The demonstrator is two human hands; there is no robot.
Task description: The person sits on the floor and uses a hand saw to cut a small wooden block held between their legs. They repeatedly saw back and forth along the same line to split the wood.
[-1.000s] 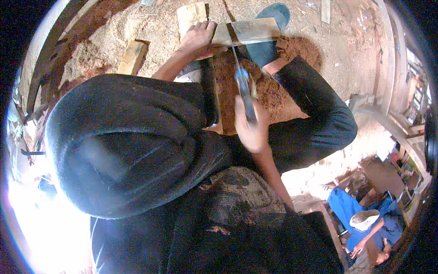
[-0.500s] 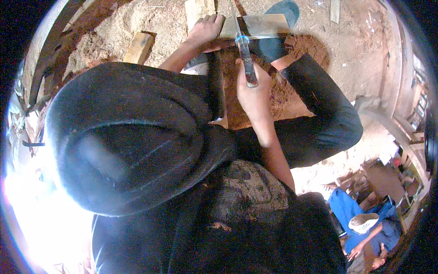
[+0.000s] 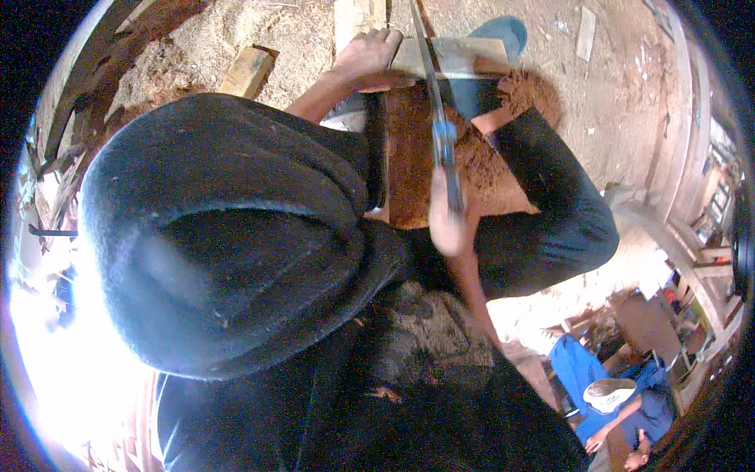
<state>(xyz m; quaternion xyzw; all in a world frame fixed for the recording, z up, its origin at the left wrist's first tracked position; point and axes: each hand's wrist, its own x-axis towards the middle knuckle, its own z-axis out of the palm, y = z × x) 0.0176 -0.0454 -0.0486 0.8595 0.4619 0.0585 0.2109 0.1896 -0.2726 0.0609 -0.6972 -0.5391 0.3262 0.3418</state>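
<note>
Saw point(image 3: 437, 108) at upper centre, gripped by right hand point(image 3: 453, 224), crosses wood block point(image 3: 470, 57). Left hand point(image 3: 368, 57) clasps the block's left end.

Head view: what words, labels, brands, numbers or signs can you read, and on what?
No text can be read.
Black cloth shirt: faded grey print, no legible lettering.
Long thin-bladed saw with blue-and-dark handle, in the right hand: motion-blurred, no marking legible.
Pale rectangular wooden piece by the left hand: no lettering seen.
Background clutter at right: too small to tell.
</note>
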